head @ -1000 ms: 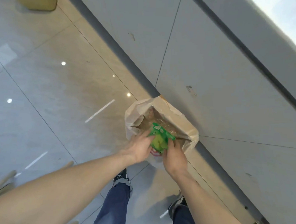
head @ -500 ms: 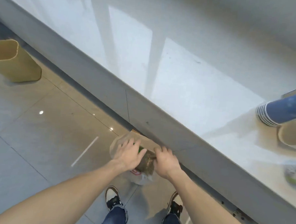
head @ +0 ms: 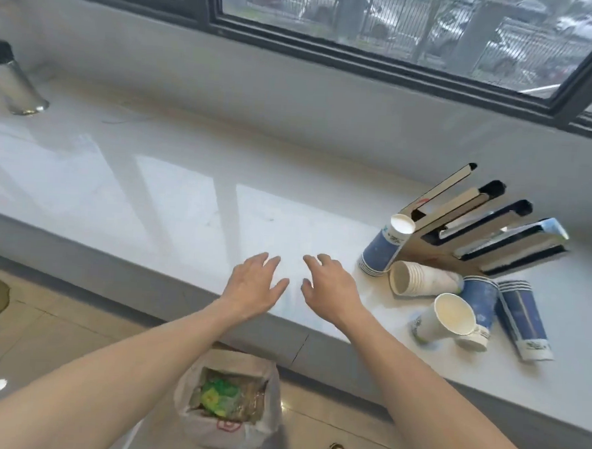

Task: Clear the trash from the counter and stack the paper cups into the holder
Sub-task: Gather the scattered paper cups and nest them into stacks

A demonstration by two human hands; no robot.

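Paper cups on white counter [head: 172, 197], right side, all to the right of both hands and apart from them. Nearest to the right hand [head: 332, 289]: upside-down blue stack [head: 382, 251], base up, leaning by the holder's foot. Next: white stack [head: 422, 278] lying on its side, mouth toward the hands. Single white cup [head: 445, 318] on its side near the counter's front edge, mouth facing the camera. Two more blue stacks behind and right of it: one [head: 479, 302] partly hidden by the single cup, the other [head: 526, 322] lying with rims away from the camera.

Cup holder [head: 476, 227]: mirrored metal, several slotted channels fanning up and right, standing behind the cups. No cup seen in any channel.

Right hand: over counter near front edge, palm down, fingers spread and slightly bent, holding nothing. Left hand [head: 253, 284]: just beside it, same pose, fingers apart, holding nothing. Contact with the surface: cannot tell.

Floor, below the forearms: paper-and-plastic trash bag [head: 229, 423], mouth open, green wrapper [head: 218, 397] inside.

Far left of counter: metal bottle [head: 12, 82] with dark cap. Window [head: 401, 20] behind counter.
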